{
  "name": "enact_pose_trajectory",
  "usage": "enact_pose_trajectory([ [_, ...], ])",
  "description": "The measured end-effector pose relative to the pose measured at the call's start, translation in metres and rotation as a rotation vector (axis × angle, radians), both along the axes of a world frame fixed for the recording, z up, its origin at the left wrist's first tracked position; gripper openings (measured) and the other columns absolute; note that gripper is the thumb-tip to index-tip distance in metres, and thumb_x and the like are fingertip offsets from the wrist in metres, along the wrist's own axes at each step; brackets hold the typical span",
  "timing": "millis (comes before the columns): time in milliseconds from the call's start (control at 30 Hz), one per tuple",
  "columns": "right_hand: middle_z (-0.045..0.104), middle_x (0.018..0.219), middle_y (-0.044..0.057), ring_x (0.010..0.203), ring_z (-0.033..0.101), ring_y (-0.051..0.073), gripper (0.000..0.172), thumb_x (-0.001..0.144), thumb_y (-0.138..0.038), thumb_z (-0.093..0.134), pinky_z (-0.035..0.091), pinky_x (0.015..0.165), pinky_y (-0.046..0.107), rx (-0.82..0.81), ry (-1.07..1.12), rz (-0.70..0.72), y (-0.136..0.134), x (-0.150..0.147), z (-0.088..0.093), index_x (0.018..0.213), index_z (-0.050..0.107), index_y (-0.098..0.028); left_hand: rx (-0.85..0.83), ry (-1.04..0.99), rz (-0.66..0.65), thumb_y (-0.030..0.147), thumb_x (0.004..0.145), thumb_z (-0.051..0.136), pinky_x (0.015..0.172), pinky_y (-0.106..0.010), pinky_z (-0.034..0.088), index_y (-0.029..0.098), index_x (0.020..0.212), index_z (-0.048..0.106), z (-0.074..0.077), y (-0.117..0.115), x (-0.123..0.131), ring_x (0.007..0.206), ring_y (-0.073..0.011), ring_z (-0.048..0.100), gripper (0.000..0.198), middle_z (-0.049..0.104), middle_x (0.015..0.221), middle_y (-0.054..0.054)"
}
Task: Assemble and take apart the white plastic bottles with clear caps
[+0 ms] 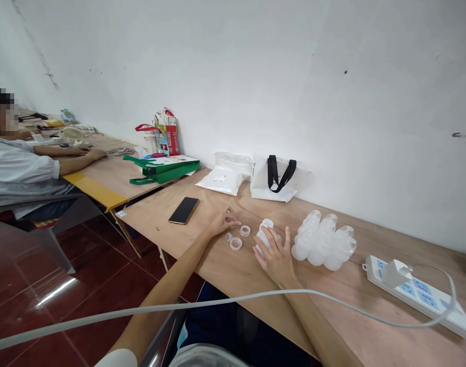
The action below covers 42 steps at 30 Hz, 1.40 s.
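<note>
My left hand point(222, 223) rests on the wooden table with its fingers curled together around a small clear plastic ring, partly hidden by them. Just right of it lie two clear plastic rings point(245, 231) point(236, 243) and a smaller clear piece point(228, 236). My right hand point(275, 251) reaches over translucent white plastic containers point(267, 223), its fingers spread and touching them; the hand covers much of their shape. To its right sits a clear-wrapped pack of several round white plastic pieces point(324, 242).
A phone point(184, 210) lies left of my hands. Behind stand a white plastic package point(227, 176) and a white bag with black handles point(261, 186). A power strip point(419, 293) is at right; its white cable point(217, 304) crosses in front. Another person point(22, 163) sits at the left table.
</note>
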State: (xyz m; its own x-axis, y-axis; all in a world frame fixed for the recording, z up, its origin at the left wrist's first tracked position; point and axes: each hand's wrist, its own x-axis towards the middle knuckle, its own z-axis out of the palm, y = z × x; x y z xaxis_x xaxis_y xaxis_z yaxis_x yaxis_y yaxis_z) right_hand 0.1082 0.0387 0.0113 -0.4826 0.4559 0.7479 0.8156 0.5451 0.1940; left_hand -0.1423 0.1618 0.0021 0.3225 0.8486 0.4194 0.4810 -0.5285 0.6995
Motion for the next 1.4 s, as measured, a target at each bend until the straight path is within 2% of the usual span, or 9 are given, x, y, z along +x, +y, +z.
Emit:
enact_pose_trajectory([
  [167, 0.067, 0.131, 0.013, 0.127, 0.056, 0.026, 0.025, 0.092, -0.011, 0.056, 0.031, 0.118, 0.060, 0.098, -0.048, 0.206, -0.006, 0.000, 0.001, 0.112, 0.068, -0.021, 0.004, 0.010, -0.018, 0.065, 0.082, 0.070, 0.075, -0.028, 0.043, 0.018, 0.077, 0.077, -0.002, 0.001, 0.000, 0.082, -0.0161, 0.054, 0.048, 0.056, 0.093, -0.003],
  [267, 0.070, 0.123, 0.012, 0.114, 0.059, 0.022, 0.022, 0.091, -0.009, 0.053, 0.045, 0.102, 0.044, 0.150, -0.102, 0.360, -0.008, -0.001, 0.000, 0.102, 0.070, -0.019, -0.026, 0.018, -0.063, 0.062, 0.082, 0.072, 0.071, -0.027, 0.043, 0.019, 0.087, 0.077, -0.001, -0.001, 0.000, 0.077, -0.0141, 0.054, 0.043, 0.058, 0.101, -0.003],
  [467, 0.069, 0.093, 0.009, 0.077, 0.055, 0.018, 0.024, 0.090, -0.005, 0.048, 0.043, 0.071, 0.034, 0.059, -0.160, 0.463, -0.010, -0.003, -0.005, 0.085, 0.067, -0.017, -0.098, -0.083, 0.092, 0.057, 0.096, 0.054, 0.068, -0.027, 0.042, 0.017, 0.091, 0.065, 0.005, -0.023, -0.010, 0.069, -0.0137, 0.049, 0.042, 0.056, 0.080, 0.000],
  [567, 0.065, 0.088, 0.007, 0.072, 0.053, 0.016, 0.020, 0.090, -0.007, 0.050, 0.041, 0.063, 0.030, -0.084, -0.203, 0.458, -0.013, -0.008, -0.008, 0.085, 0.065, -0.018, -0.266, -0.158, -0.010, 0.055, 0.095, 0.055, 0.065, -0.026, 0.041, 0.016, 0.094, 0.061, 0.004, -0.039, -0.022, 0.068, -0.0135, 0.049, 0.039, 0.056, 0.076, 0.002],
  [700, 0.066, 0.116, 0.008, 0.085, 0.062, 0.017, 0.021, 0.088, -0.009, 0.055, 0.044, 0.058, 0.027, -0.302, -0.296, 0.389, -0.019, -0.024, -0.009, 0.103, 0.065, -0.021, -0.354, -0.109, -0.205, 0.045, 0.086, 0.067, 0.072, -0.027, 0.045, 0.017, 0.111, 0.067, 0.004, -0.052, -0.032, 0.077, -0.0148, 0.056, 0.037, 0.063, 0.088, -0.001],
  [800, 0.060, 0.136, 0.010, 0.100, 0.066, 0.020, 0.036, 0.086, -0.008, 0.054, 0.052, 0.064, 0.029, -0.387, -0.196, 0.260, -0.018, -0.041, -0.009, 0.119, 0.061, -0.022, -0.313, -0.039, -0.187, 0.044, 0.085, 0.068, 0.068, -0.025, 0.042, 0.018, 0.106, 0.072, 0.004, -0.054, -0.030, 0.073, -0.0141, 0.053, 0.034, 0.063, 0.083, -0.001],
  [900, 0.061, 0.136, 0.012, 0.100, 0.070, 0.021, 0.042, 0.091, -0.009, 0.049, 0.056, 0.069, 0.030, -0.449, -0.062, 0.131, -0.013, -0.058, -0.011, 0.130, 0.055, -0.020, -0.255, -0.041, -0.117, 0.043, 0.086, 0.067, 0.067, -0.025, 0.041, 0.016, 0.094, 0.073, 0.003, -0.056, -0.026, 0.071, -0.0139, 0.052, 0.029, 0.064, 0.080, -0.001],
  [1167, 0.057, 0.140, 0.018, 0.084, 0.073, 0.022, 0.013, 0.096, -0.021, 0.057, 0.055, 0.061, 0.030, -0.485, 0.044, -0.066, -0.007, -0.078, -0.013, 0.109, 0.058, -0.020, -0.278, -0.261, -0.040, 0.050, 0.090, 0.063, 0.065, -0.026, 0.046, 0.016, 0.091, 0.062, 0.002, -0.067, -0.028, 0.066, -0.0132, 0.056, 0.034, 0.063, 0.076, 0.000],
  [1400, 0.065, 0.098, 0.000, 0.074, 0.068, 0.014, 0.003, 0.097, -0.026, 0.059, 0.052, 0.061, 0.025, -0.644, 0.234, 0.190, -0.007, -0.062, -0.012, 0.095, 0.058, -0.024, -0.325, -0.454, -0.125, 0.045, 0.087, 0.068, 0.061, -0.022, 0.043, 0.018, 0.101, 0.059, 0.012, -0.079, -0.012, 0.059, -0.0095, 0.052, 0.032, 0.057, 0.069, 0.005],
])
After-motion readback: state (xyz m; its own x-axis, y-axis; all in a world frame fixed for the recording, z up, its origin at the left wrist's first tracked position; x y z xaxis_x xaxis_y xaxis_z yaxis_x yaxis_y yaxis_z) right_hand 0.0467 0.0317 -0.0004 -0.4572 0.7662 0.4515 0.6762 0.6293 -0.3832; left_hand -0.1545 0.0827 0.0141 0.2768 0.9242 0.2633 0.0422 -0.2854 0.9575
